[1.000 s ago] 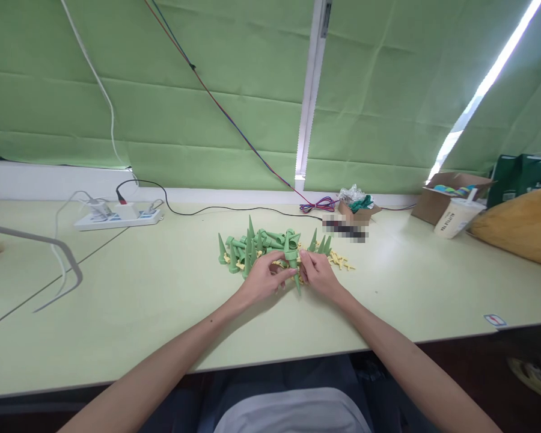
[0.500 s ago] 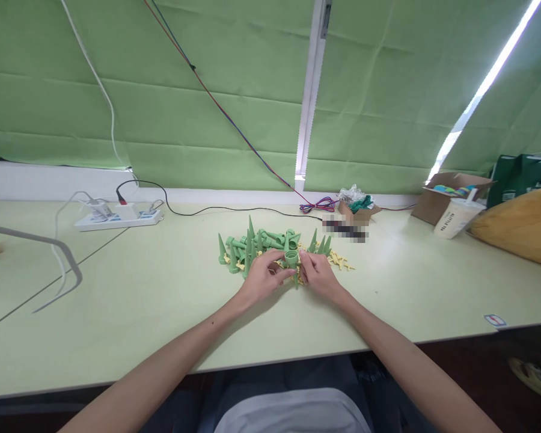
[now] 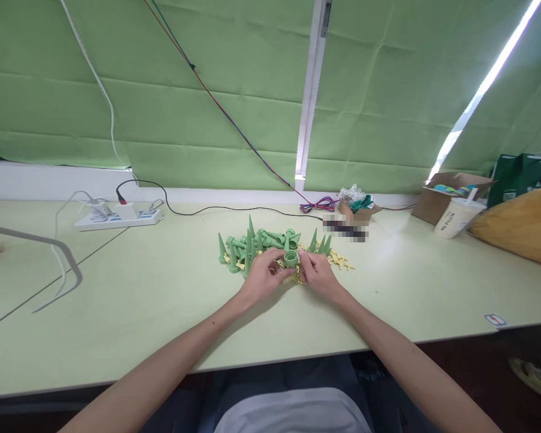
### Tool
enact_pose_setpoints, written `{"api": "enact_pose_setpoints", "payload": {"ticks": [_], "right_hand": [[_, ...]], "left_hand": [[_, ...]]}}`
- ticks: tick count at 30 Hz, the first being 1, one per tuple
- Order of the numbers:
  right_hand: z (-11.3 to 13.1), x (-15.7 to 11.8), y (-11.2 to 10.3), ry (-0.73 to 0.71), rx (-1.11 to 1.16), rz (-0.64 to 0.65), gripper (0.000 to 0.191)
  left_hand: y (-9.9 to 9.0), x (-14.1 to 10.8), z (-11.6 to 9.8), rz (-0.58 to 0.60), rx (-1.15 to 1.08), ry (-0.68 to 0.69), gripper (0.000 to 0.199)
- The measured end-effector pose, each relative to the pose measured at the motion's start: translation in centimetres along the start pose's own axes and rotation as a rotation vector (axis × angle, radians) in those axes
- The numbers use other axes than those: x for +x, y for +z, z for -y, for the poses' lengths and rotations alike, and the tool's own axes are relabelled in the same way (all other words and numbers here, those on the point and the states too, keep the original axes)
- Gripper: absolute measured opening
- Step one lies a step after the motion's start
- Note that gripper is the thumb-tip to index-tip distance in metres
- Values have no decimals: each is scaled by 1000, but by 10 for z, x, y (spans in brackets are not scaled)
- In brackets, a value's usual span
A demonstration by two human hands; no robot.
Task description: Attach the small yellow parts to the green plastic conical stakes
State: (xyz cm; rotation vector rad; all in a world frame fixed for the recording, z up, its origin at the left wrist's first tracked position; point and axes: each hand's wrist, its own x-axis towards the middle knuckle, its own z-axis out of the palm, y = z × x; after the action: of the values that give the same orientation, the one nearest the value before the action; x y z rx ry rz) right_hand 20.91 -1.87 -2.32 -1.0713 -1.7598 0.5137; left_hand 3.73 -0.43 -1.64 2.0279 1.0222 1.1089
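Note:
A green cone-shaped piece [image 3: 291, 259] with a round hollow end is held between my two hands, its hollow end turned up toward the camera. My left hand [image 3: 265, 275] grips it from the left between thumb and fingers. On its right side, my right hand [image 3: 314, 272] is closed with thumb and forefinger pinched at the rim; anything small between those fingertips is hidden. Behind the hands lies a pile of green cone pieces [image 3: 251, 243], some upright and others on their sides. Small yellow pieces [image 3: 340, 261] are scattered to the right and among the cones.
A white power strip [image 3: 119, 222] lies at the back left. Behind the pile are a coiled cable [image 3: 320, 205] and a small open box [image 3: 358, 211]. A larger cardboard box [image 3: 433, 201], a cup [image 3: 457, 218] and a yellow-brown cushion [image 3: 520, 231] are on the right.
The held green piece has tilted, so its pointed lower end shows less below my hands. Both hands have barely moved.

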Motion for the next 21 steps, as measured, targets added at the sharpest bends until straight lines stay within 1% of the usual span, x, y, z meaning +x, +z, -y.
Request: {"api": "enact_pose_setpoints", "payload": {"ticks": [5,9,12,16,19,21], "right_hand": [[-1,1,0,-5,-14,0,59],[-1,1,0,-5,-29,-7,59],[0,1,1,-5,-18,-11,57],[2,0,1,0,31,-16,52],[2,0,1,3,63,-20,47],[1,0,1,3,80,-32,46]], "left_hand": [[-2,-2,-1,-27,84,95,22],[-2,-2,-2,-23,105,125,20],[-1,-2,-4,-16,98,108,18],[0,-2,-10,-23,62,43,19],[0,-2,-13,-14,8,-2,24],[0,-2,-13,-29,-42,-26,29]]}}
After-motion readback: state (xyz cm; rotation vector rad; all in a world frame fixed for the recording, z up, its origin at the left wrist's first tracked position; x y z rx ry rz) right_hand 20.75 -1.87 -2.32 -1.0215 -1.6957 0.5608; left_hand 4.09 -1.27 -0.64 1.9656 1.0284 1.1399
